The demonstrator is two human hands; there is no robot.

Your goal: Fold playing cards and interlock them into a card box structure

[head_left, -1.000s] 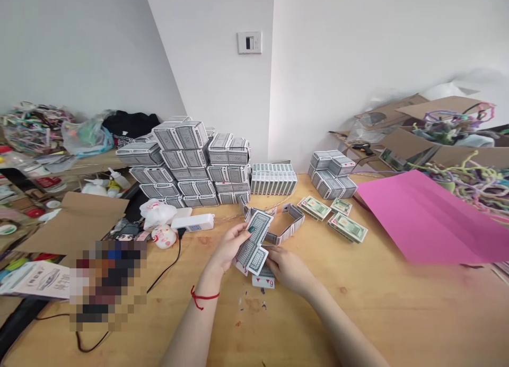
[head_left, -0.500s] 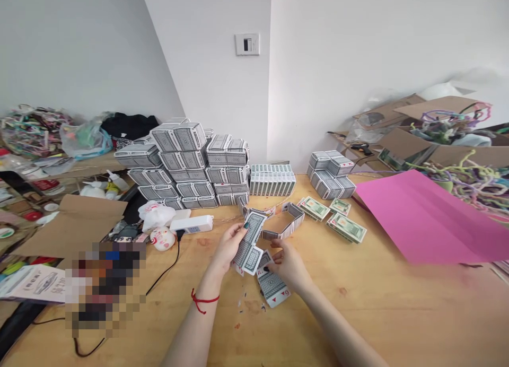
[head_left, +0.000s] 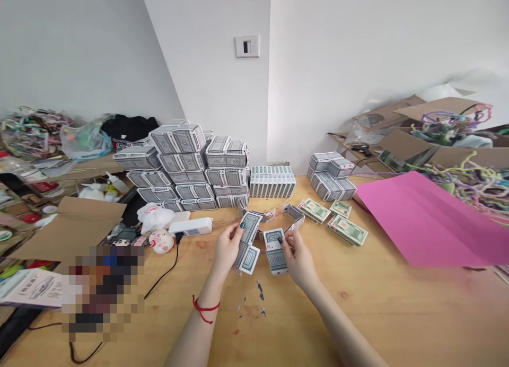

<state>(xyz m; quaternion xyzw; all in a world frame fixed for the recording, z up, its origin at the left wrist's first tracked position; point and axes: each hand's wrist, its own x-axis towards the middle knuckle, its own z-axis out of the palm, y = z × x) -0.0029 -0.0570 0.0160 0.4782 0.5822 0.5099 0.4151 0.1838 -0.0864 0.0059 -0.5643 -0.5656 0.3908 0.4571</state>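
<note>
Pinched in my left hand (head_left: 229, 250) are joined playing cards (head_left: 248, 233) with grey patterned backs; a smaller piece sticks out at their lower right. My right hand (head_left: 296, 254) is closed on another folded playing-card piece (head_left: 275, 250), which shows a bit of red print. The two pieces are held apart, side by side above the table. Just behind them stands an open ring of folded cards (head_left: 296, 218), partly hidden by what I hold. Dark scraps (head_left: 260, 290) lie on the wood below my hands.
Stacked card blocks (head_left: 183, 163) rise at the back left, a smaller stack (head_left: 332, 173) at the back right. Banknote-patterned bundles (head_left: 347, 229) lie right of the ring, near a pink sheet (head_left: 433, 224). A power strip (head_left: 193, 226) with a cord sits to the left.
My right hand has lifted its card piece off the table and turned it more upright, bringing it beside the left one. My left hand has shifted slightly left, still holding its cards.
</note>
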